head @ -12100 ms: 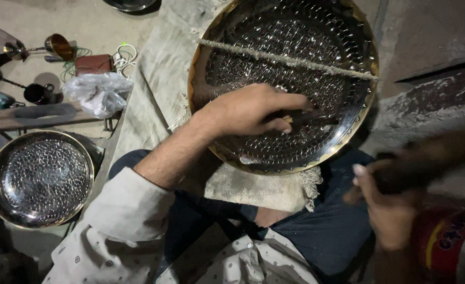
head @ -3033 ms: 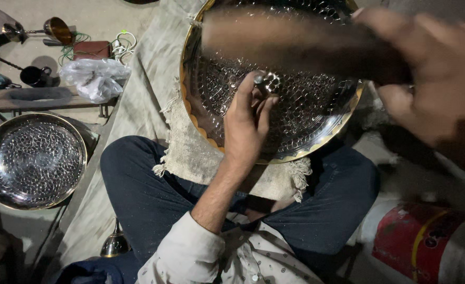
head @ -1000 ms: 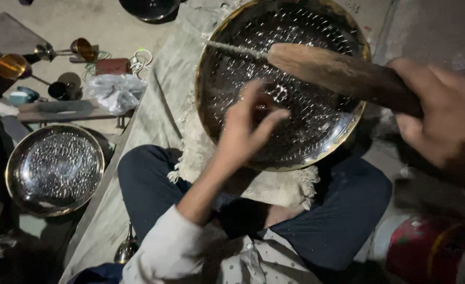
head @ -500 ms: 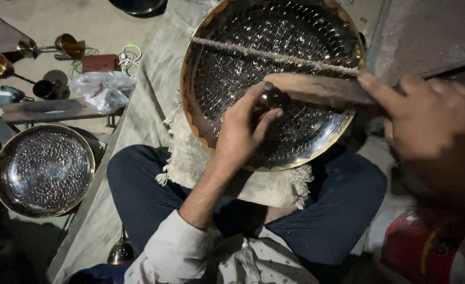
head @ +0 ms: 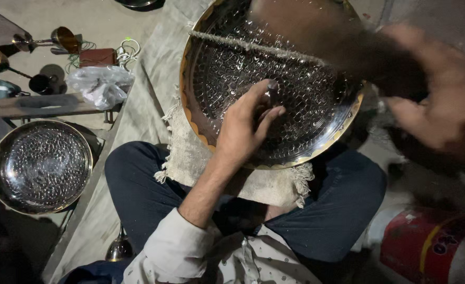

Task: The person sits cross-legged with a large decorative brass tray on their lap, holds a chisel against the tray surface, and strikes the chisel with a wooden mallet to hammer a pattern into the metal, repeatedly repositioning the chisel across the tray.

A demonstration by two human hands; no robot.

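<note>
A large round metal tray with a hammered pattern and a scalloped brass rim rests on a fringed cloth pad over my crossed legs. My left hand lies on the tray and pinches a small metal punch upright against it. My right hand is raised at the right, blurred, gripping a dark wooden mallet that hangs over the tray's upper right. A rough cord stretches across the tray.
A second hammered tray lies on the floor at the left. Behind it are a plastic bag, brass ladles and small tools. A red can sits at the lower right. A small metal bell-shaped piece stands near my knee.
The mallet has risen from the punch to above the tray's upper right, and my right hand has lifted with it. My left hand stays on the punch.
</note>
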